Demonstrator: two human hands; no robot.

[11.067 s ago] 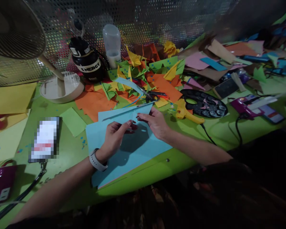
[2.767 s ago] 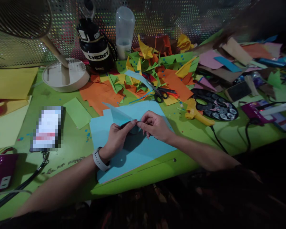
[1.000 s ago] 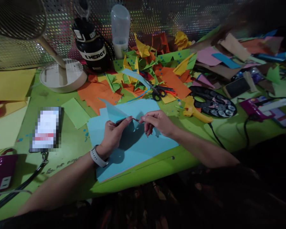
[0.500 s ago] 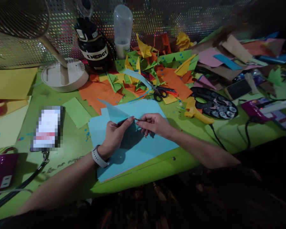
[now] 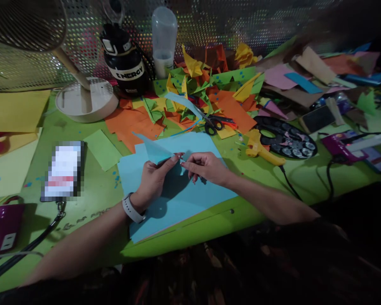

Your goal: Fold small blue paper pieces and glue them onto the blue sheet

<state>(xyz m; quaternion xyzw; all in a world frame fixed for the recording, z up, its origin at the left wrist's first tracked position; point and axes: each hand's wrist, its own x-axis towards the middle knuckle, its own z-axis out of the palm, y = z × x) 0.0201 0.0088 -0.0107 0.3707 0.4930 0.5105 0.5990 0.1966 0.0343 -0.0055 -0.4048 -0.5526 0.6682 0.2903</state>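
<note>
Green tabletop (image 5: 92,190) is filling my feed, crowded at the back with orange, yellow and green paper scraps. A large blue sheet (image 5: 184,199) is lying flat at the near edge, and both hands are working just above it.

The left hand (image 5: 152,180) is pinching a small blue paper piece (image 5: 152,150) between thumb and forefinger, holding it tilted up off the sheet, the other fingers curled in. The right hand (image 5: 206,166) is meeting it at the piece's near corner, thumb and forefinger drawn together, the rest loosely folded; I cannot tell whether those tips are actually gripping the paper or only touching it.

I am judging the grip as the weak spot: thin paper held at one corner could tear or crease crookedly if the two hands are pulling against each other. Being the same blue as the sheet beneath, a dropped piece would be hard to pick out. Scissors (image 5: 214,123) and a yellow glue gun (image 5: 262,152) are lying just beyond the sheet, near the right forearm, and the gun's cord could be snagged.
</note>
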